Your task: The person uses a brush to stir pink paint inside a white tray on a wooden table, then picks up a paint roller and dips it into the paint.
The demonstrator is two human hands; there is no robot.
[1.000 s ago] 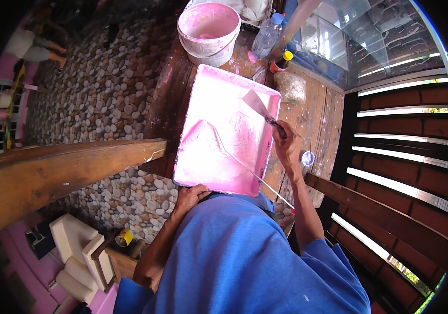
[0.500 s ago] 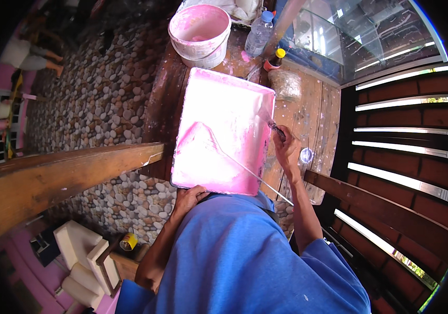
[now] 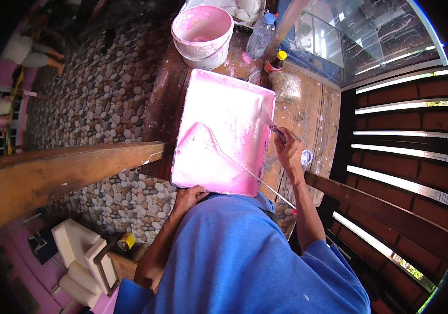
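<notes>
A paint tray (image 3: 182,125) coated in white and pink paint lies in front of me, its near edge close to my blue shirt. My left hand (image 3: 191,197) is closed on the tray's near left corner. In my right hand (image 3: 288,147) is a paintbrush (image 3: 275,127), gripped by its dark handle. Its bristles reach over the tray's right wall; glare on the paint hides where their tips end. A pink-coated paint roller (image 3: 199,135) rests in the tray. From it a thin metal rod slants out past the near right edge, with a red end beside my right forearm.
A pink-smeared bucket (image 3: 203,39), a clear bottle (image 3: 261,36) and a small yellow-capped bottle (image 3: 276,62) stand beyond the tray. A clear plastic bag (image 3: 286,86) lies to their right. Wooden beams (image 3: 72,172) flank me; a glass cabinet (image 3: 360,42) stands far right.
My right hand and the brush have shifted only slightly by the tray's right wall. The roller rod's red end now shows beside my forearm. My left hand keeps its place on the tray.
</notes>
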